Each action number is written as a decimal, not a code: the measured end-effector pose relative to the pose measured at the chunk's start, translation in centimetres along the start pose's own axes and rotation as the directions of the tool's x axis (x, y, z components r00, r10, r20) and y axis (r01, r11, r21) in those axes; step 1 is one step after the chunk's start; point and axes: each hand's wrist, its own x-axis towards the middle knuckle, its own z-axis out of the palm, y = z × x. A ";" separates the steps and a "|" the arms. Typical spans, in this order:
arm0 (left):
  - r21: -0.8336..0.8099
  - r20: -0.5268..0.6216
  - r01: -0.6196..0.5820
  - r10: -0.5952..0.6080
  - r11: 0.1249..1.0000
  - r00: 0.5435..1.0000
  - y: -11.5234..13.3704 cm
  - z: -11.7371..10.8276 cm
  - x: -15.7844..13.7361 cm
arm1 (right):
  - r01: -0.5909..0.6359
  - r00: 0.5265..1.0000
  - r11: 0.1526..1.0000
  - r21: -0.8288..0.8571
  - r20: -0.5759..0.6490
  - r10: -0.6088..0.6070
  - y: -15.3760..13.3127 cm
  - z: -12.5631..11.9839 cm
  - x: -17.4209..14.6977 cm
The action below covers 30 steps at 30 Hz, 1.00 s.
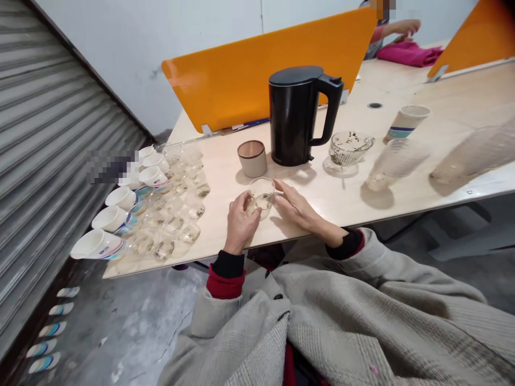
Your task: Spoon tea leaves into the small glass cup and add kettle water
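A small clear cup (261, 186) with some pale liquid in it stands near the table's front edge, between my hands. The thumb and fingers of my left hand (242, 221) close round its left side. My right hand (296, 208) lies along the other side with its fingers stretched out, the tips at or very near the cup. Behind it are a beige cup (252, 163) with a brown inside and a tall black kettle (290, 120). To the right, a glass bowl-shaped cup (341, 155) has dark bits like tea leaves on its wall.
Rows of clear cups (175, 225) and white paper cups (112, 217) fill the table's left end. Stacked paper cups (402, 126) and clear cup stacks (396, 161) lie at right. An orange divider (249, 80) stands behind; beyond it, another person's hand (406, 28) is above pink cloth (408, 53).
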 end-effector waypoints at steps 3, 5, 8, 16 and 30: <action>-0.121 -0.029 0.042 -0.046 0.992 0.999 -0.3 0.0 -0.1 | -0.008 0.999 0.996 -0.090 -0.050 0.004 0.6 0.2 -0.1; -0.101 -0.058 0.036 -0.042 0.994 0.997 -0.3 -0.2 -0.3 | -0.034 0.994 0.972 -0.233 -0.105 0.009 0.7 0.3 -0.2; 0.093 -0.064 0.003 0.003 0.996 0.998 -0.3 -0.6 -0.4 | -0.120 0.989 0.864 -0.488 -0.138 0.059 0.1 0.3 -0.4; 0.441 0.215 -0.151 0.059 0.884 0.975 -0.1 -0.2 -0.4 | -0.090 0.960 0.665 -0.741 0.114 0.256 -1.4 0.5 0.0; 0.649 0.206 -0.028 -0.140 0.761 0.968 2.5 -0.4 -1.3 | -0.071 0.939 0.620 -0.781 0.157 0.306 -1.7 0.8 0.0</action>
